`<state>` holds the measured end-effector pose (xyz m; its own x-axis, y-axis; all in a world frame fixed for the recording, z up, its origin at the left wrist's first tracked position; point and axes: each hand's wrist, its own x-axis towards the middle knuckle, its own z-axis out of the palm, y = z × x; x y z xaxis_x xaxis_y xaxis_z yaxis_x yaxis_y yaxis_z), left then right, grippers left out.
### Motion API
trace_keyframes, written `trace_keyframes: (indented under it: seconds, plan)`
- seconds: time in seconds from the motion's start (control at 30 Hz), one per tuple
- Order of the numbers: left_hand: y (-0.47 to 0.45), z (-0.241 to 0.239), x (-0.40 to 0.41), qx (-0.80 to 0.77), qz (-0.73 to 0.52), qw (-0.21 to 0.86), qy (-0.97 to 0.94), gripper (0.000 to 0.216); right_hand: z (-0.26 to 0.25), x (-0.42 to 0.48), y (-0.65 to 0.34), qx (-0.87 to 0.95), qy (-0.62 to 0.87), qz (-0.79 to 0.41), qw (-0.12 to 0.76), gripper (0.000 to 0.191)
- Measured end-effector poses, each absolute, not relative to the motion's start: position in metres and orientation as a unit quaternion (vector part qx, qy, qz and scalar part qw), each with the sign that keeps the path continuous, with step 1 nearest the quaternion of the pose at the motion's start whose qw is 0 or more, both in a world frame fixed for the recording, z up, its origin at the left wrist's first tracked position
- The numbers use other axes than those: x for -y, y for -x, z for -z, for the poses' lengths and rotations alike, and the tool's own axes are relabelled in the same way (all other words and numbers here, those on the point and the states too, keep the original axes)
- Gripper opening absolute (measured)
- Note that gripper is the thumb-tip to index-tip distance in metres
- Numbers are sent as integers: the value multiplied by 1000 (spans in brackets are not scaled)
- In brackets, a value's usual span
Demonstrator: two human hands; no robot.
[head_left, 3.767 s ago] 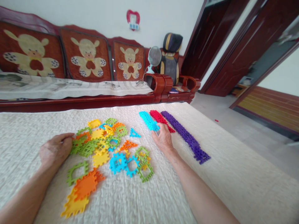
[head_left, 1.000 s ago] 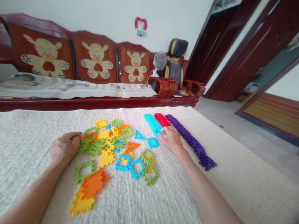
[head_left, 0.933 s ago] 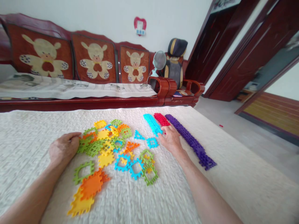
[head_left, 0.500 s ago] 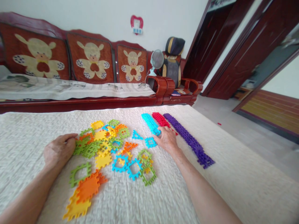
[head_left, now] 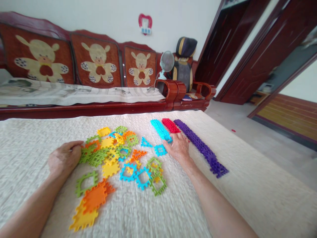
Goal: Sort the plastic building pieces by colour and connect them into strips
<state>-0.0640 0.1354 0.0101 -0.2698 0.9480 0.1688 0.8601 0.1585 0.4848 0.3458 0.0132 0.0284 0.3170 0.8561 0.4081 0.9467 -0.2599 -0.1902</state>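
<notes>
My right hand (head_left: 177, 147) rests at the near end of a row of overlapping light-blue interlocking plastic pieces (head_left: 158, 129), thumb and index finger on the end blue piece (head_left: 168, 139). It partly covers the red row (head_left: 170, 125). A loose blue square piece (head_left: 160, 150) lies just beside the thumb, and a blue triangle piece (head_left: 146, 142) is farther left. My left hand (head_left: 64, 158) lies curled on the cloth, against green pieces (head_left: 98, 158) at the pile's left edge. Whatever its fingers may hold is hidden.
A long purple row (head_left: 198, 143) runs along the right. Nearer lie blue frame pieces (head_left: 136, 178), an orange piece (head_left: 95, 197) and a yellow piece (head_left: 83, 216). Cream quilted cloth (head_left: 178, 208) covers the table. Behind stand a wooden sofa (head_left: 111, 108) and a fan (head_left: 167, 61).
The view has shifted slightly. My right hand stays at the near end of the blue row, its fingers a little differently placed. My left hand remains beside the pile.
</notes>
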Motion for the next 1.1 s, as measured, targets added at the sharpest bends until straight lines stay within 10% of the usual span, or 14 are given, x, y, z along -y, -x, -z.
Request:
trace_keyframes:
  seconds: [1.1]
  plan:
    - [58,-18,-132,-766,-232,101,-591,45,-46,-3,-304,610,781,-74,113,47]
